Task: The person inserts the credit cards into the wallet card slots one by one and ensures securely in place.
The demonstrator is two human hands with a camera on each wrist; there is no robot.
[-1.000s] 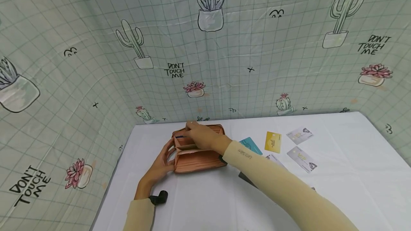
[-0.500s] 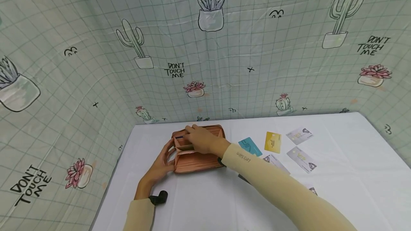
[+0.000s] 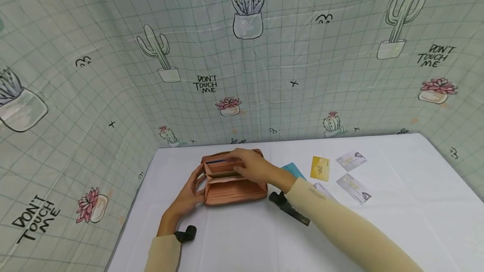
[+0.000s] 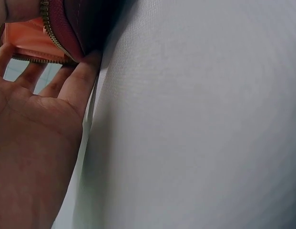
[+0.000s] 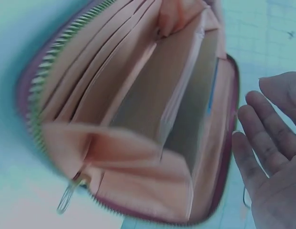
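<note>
A zip-around wallet (image 3: 235, 191) with a pinkish-orange lining stands unzipped on the white table, its pockets spread. My left hand (image 3: 189, 194) grips its left end; in the left wrist view the fingers (image 4: 78, 86) are at the zipped edge. A dark blue card edge (image 3: 215, 161) shows in a back slot, also as a thin blue strip (image 5: 213, 88) in the right wrist view. Over the wallet's right half is my right hand (image 3: 255, 166), fingers loosely bent. Seen from the right wrist, that hand (image 5: 276, 143) holds nothing and lies just off the wallet's back edge.
Right of the wallet lie a teal card (image 3: 294, 170), a yellow card (image 3: 320, 168), and grey-white cards (image 3: 354, 188), one partly under my right sleeve (image 3: 340, 226). A dark flat card (image 3: 298, 216) lies nearer. A patterned cloth (image 3: 280, 62) hangs behind the table.
My right hand has drawn back from the wallet's back-left slot toward the right, uncovering more of the blue card edge. The dark card shows more. The left hand keeps its hold.
</note>
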